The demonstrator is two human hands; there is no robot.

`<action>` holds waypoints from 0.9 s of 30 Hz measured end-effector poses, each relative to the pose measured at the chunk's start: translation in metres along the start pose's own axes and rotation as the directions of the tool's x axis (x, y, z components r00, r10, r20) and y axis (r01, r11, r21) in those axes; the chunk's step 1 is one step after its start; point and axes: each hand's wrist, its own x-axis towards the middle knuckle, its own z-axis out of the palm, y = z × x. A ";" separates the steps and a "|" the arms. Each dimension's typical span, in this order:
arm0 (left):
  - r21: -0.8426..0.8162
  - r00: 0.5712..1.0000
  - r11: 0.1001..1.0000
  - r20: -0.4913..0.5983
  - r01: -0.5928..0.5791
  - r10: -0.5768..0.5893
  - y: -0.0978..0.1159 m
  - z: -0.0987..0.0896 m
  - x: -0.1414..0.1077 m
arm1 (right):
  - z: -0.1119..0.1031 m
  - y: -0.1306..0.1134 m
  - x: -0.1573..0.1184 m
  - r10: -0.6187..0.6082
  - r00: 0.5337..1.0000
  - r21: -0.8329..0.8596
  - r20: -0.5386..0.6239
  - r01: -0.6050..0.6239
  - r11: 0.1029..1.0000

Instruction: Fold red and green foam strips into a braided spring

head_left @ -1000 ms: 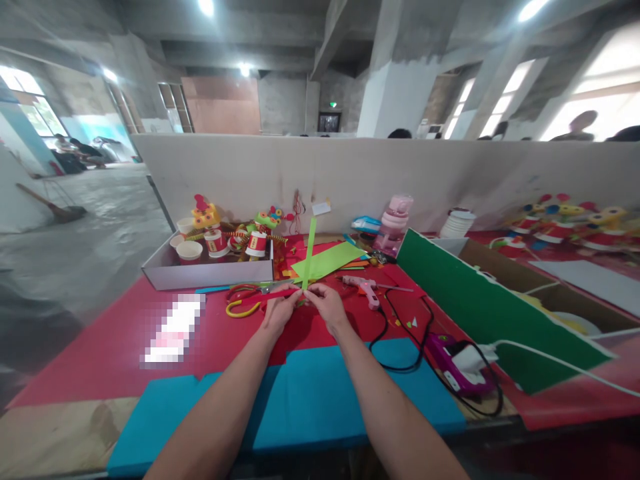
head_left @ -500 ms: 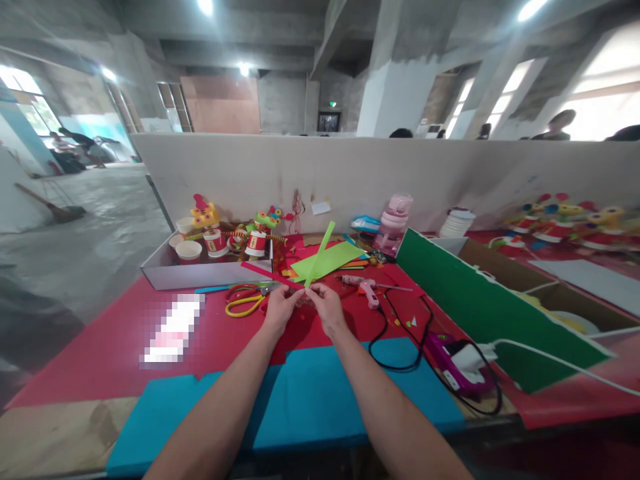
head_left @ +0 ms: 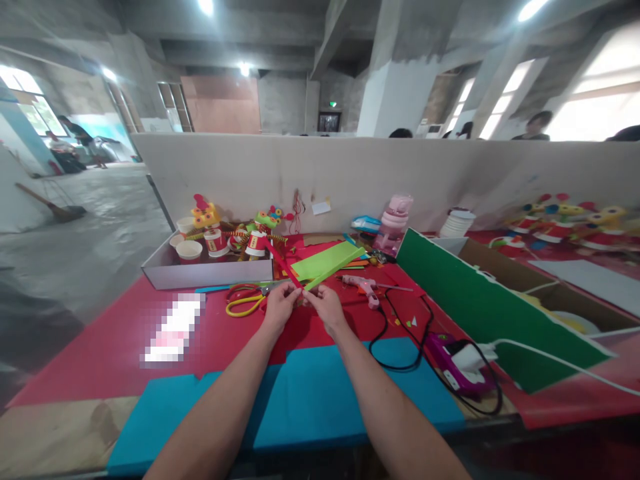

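Observation:
At the middle of the table my left hand (head_left: pixel 282 305) and my right hand (head_left: pixel 324 308) meet, their fingertips pinched together. From the pinch a red paper strip (head_left: pixel 284 264) runs up and to the left, and a green paper strip (head_left: pixel 336 269) runs up and to the right. The two strips join at my fingers; the joint itself is partly hidden. Behind them lies a light green paper sheet (head_left: pixel 320 259). Scissors with yellow handles (head_left: pixel 246 306) rest left of my left hand. A pink glue gun (head_left: pixel 367 288) lies right of my right hand.
A white box (head_left: pixel 210 275) with paper cups and paper figures stands back left. On the right are a green-sided box (head_left: pixel 480 313) and a purple power strip (head_left: pixel 457 373) with cables. Blue sheets (head_left: pixel 310 400) cover the front edge. A white partition (head_left: pixel 350 173) closes off the back.
The red strip has swung from pointing left to pointing up-left. The green strip has tipped from near upright down to the right. Both hands remain almost in place.

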 end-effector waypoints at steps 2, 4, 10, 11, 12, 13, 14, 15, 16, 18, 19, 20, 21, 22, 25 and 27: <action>-0.041 1.000 0.999 0.010 0.014 -0.014 0.001 0.001 0.000 | 0.001 0.002 0.000 0.031 0.999 0.045 -0.027 -0.030 0.999; -0.066 1.000 0.998 0.024 0.022 -0.020 0.003 0.002 0.000 | 0.003 0.004 0.000 0.059 0.998 0.096 -0.036 -0.055 0.994; -0.029 1.000 0.999 0.021 0.014 -0.013 0.005 0.002 -0.001 | 0.004 0.006 -0.001 0.045 0.999 0.121 -0.029 -0.041 0.992; -0.016 1.000 1.000 0.014 0.007 -0.007 0.005 0.001 -0.001 | 0.004 0.006 -0.001 0.036 0.999 0.100 -0.028 -0.033 0.994; 0.001 1.000 1.000 0.008 0.000 0.000 0.005 0.001 -0.002 | 0.004 0.006 -0.001 0.025 0.999 0.076 -0.022 -0.024 0.997; 0.019 1.000 1.000 0.004 -0.008 0.008 0.005 0.001 -0.002 | 0.003 0.005 -0.001 0.015 1.000 0.055 -0.010 -0.014 0.998; 0.034 1.000 0.999 0.002 -0.016 0.016 0.006 0.001 -0.002 | 0.003 0.005 -0.001 0.005 1.000 0.040 0.000 -0.005 0.999; 0.041 1.000 0.999 0.001 -0.021 0.021 0.007 0.001 -0.002 | 0.003 0.005 0.000 0.000 1.000 0.036 0.006 0.000 0.999; 0.040 1.000 0.999 0.002 -0.022 0.022 0.008 0.001 -0.002 | 0.003 0.005 0.000 -0.002 1.000 0.044 0.000 0.002 0.999; 0.017 1.000 1.000 0.010 -0.012 0.012 0.009 0.002 -0.003 | 0.003 0.005 0.000 0.007 0.999 0.086 -0.031 -0.004 0.996; 0.004 1.000 1.000 0.015 -0.004 0.004 0.009 0.003 -0.003 | 0.003 0.005 0.000 0.015 0.999 0.111 -0.047 -0.009 0.994; -0.002 1.000 1.000 0.019 0.003 -0.003 0.010 0.004 -0.004 | 0.004 0.005 0.000 0.022 0.998 0.131 -0.055 -0.014 0.991; -0.002 1.000 1.000 0.023 0.006 -0.006 0.009 0.004 -0.004 | 0.004 0.005 0.000 0.028 0.998 0.145 -0.057 -0.020 0.989; 0.003 1.000 1.000 0.025 0.004 -0.004 0.009 0.005 -0.004 | 0.004 0.004 0.000 0.034 0.998 0.152 -0.053 -0.025 0.988; 0.015 1.000 1.000 0.006 -0.007 0.007 0.009 0.005 -0.005 | 0.003 0.004 -0.001 0.045 0.998 0.132 -0.036 -0.040 0.990; 0.015 1.000 1.000 -0.017 0.003 -0.003 0.009 0.004 -0.005 | 0.002 0.003 -0.001 0.038 0.999 0.081 -0.030 -0.035 0.996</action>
